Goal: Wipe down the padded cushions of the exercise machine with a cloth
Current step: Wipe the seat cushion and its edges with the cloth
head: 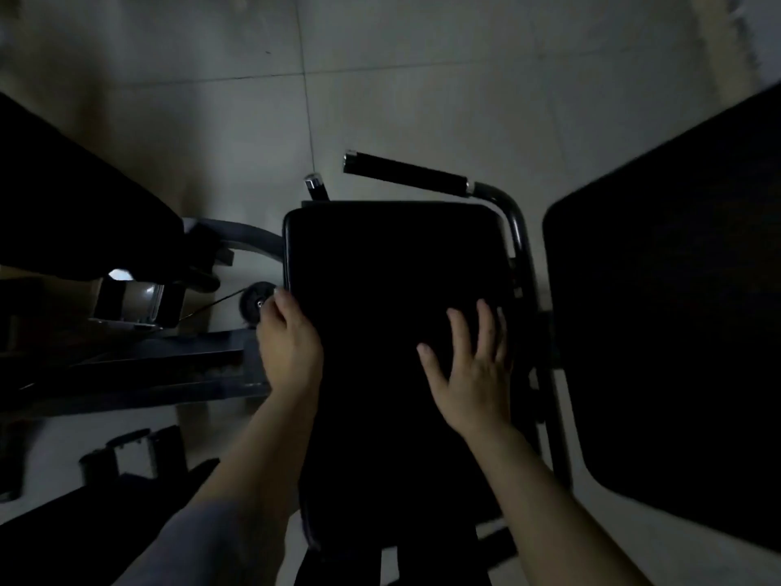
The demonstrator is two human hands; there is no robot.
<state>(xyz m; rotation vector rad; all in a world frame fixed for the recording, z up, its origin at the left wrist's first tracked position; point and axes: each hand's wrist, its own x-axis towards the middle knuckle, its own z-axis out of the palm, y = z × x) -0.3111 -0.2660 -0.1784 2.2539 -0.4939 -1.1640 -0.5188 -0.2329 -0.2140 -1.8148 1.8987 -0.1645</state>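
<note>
Left hand (289,340) curled over black seat cushion (393,264) edge; right hand (473,370) flat, fingers spread.

We log one view only, head-worn, wide-angle. It looks steeply down from above onto the centre cushion (397,332), which fills the middle of the frame at arm's reach. Both forearms enter from the bottom edge, left hand (289,336) at the cushion's left side, right hand (473,365) on its right part. The tiled floor (422,99) takes the top. Frame edges bow outward and blur; the light is dim. We have no second view to compare.
</note>
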